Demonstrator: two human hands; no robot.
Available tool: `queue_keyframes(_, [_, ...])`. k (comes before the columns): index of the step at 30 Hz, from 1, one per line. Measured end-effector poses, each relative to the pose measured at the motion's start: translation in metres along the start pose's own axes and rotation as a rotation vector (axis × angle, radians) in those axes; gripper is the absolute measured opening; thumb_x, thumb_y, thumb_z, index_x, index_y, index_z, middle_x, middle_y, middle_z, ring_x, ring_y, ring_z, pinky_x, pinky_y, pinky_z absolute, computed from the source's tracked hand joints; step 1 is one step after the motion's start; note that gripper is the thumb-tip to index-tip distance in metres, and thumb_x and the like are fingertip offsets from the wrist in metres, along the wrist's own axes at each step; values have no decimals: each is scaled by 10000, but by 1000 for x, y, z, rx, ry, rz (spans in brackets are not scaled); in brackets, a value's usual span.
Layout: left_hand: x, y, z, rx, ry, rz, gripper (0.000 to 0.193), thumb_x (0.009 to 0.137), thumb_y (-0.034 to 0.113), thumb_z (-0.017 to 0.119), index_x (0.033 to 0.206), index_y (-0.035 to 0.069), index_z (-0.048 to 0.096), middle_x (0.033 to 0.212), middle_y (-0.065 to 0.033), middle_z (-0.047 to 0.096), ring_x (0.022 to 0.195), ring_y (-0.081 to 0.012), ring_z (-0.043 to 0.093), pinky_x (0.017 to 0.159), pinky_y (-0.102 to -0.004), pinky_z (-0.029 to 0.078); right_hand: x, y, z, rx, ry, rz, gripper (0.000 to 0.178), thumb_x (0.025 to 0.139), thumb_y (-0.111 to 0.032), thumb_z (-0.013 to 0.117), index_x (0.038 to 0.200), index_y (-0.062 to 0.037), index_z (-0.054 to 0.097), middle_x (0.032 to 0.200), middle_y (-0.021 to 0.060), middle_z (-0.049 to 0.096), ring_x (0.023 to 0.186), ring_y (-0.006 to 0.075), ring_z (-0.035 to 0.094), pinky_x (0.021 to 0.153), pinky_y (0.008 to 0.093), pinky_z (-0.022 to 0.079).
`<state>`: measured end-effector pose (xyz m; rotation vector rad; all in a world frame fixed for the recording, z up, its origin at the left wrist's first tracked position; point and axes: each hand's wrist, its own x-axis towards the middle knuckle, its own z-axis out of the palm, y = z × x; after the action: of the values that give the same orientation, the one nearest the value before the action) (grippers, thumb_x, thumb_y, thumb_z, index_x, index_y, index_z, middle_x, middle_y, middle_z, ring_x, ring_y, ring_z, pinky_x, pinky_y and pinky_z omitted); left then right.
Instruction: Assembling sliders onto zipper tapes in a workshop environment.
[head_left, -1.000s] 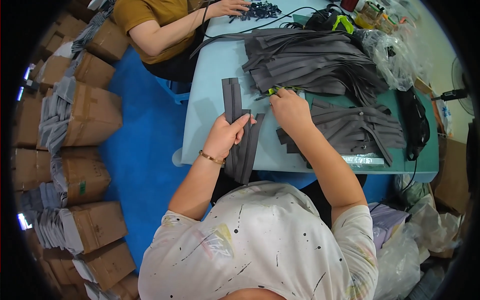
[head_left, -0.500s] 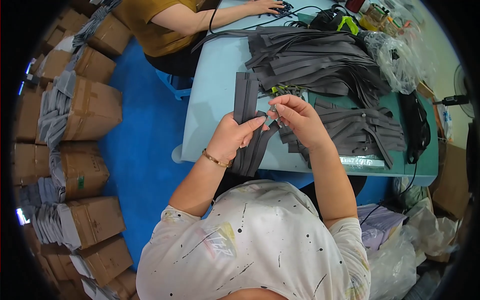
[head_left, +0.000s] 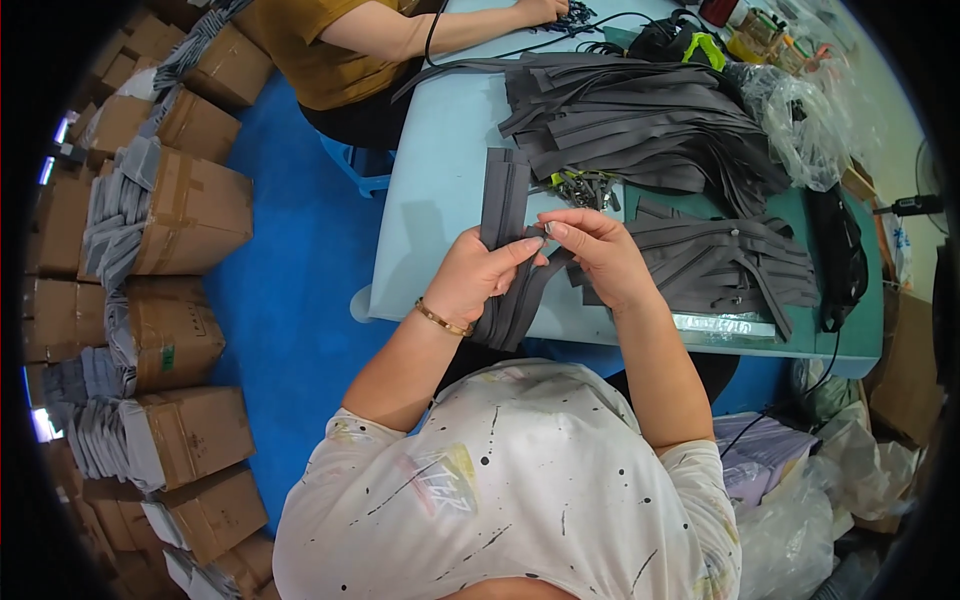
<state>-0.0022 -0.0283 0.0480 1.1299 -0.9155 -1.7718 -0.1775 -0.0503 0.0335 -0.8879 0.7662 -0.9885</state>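
Note:
A dark grey zipper tape (head_left: pixel 505 195) is gripped in my left hand (head_left: pixel 478 273), its flat upper length standing above the fist and the rest hanging below. Thumb and forefinger of my right hand (head_left: pixel 605 260) pinch a small metal zipper slider (head_left: pixel 547 230) against the tape's edge by my left thumb. The fingers partly cover the slider, so I cannot tell whether it sits on the teeth. Just beyond my hands lies a little heap of metal sliders (head_left: pixel 588 190). Grey zippers (head_left: pixel 720 260) with sliders lie to the right of my right hand.
A large bundle of grey zipper tapes (head_left: pixel 640 120) covers the table's far part. Clear plastic bags (head_left: pixel 800 125) and a black pouch (head_left: pixel 836 250) lie at its right. Across the left corner a co-worker's arm (head_left: pixel 430 35) rests on the table (head_left: pixel 425 200). Cardboard boxes (head_left: pixel 195 215) line the left.
My right hand has come down and closer to my left thumb, bringing the slider to the tape. The co-worker's hand has drawn in its fingers.

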Motion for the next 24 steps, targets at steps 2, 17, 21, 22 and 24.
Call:
queue_keyframes(2, [0,-1,0,9,-3,-3,167,821,171,636,874,13,623,745,-54,626,434,-28,410,383,-171,280,-1,-3,1,67,-53,47,192,826,-130,635,983,-21,650,839,50,636,786,121,587,738,244,445])
queue_keyframes(17, [6,-9,-4,-56,100,108,180,839,136,618,976,30,569,739,-12,584,436,-29,386,382,-179,276,-4,8,5,-80,179,-21,377,765,-103,698,1092,-16,532,773,-11,552,684,55,518,628,181,410])
queue_keyframes(21, [8,1,-10,-284,59,158,251,865,74,557,1109,32,520,830,-36,578,456,-20,374,396,-170,279,-6,15,1,161,360,-30,331,766,-72,689,1058,-16,543,776,-8,560,705,56,535,611,172,412])
queue_keyframes(22, [9,2,-13,-334,53,173,287,881,55,521,1167,31,494,858,-37,567,465,-15,367,399,-163,281,-6,15,2,198,441,-132,316,772,-57,676,1057,-15,546,774,-4,568,715,61,546,620,178,419])
queue_keyframes(24, [14,4,-17,-297,29,148,306,882,55,519,1185,30,489,866,-37,561,469,-13,365,402,-160,280,-6,14,5,223,462,-271,255,785,-25,649,1027,-19,569,798,13,592,745,74,572,650,191,439])
